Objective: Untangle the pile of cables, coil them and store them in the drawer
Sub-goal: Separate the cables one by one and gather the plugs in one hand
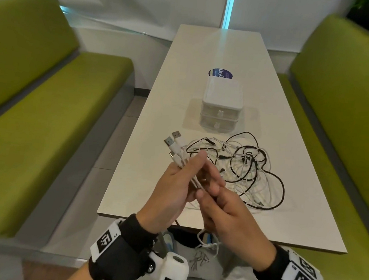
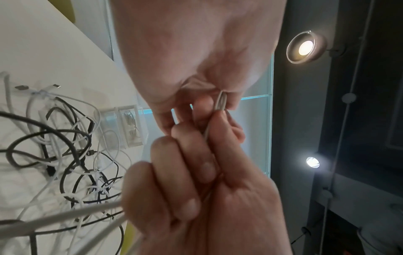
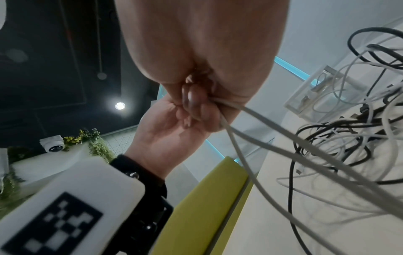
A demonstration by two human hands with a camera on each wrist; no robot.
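Note:
A bundle of white cables (image 1: 179,149) stands up from my left hand (image 1: 186,172), which grips it just below the USB plugs, above the table's near edge. My right hand (image 1: 210,194) pinches the same strands (image 2: 221,101) right under the left hand's grip. From there the strands (image 3: 250,119) run off toward the tangled pile of black and white cables (image 1: 249,170) on the table to the right. Behind the pile stands a small white drawer unit (image 1: 220,107) with both drawers closed. A white loop (image 1: 206,241) hangs below the table edge.
The long white table (image 1: 212,51) runs away from me, with a blue round sticker (image 1: 220,73) behind the drawer unit. Green benches flank it, one on the left (image 1: 45,101) and one on the right (image 1: 343,112).

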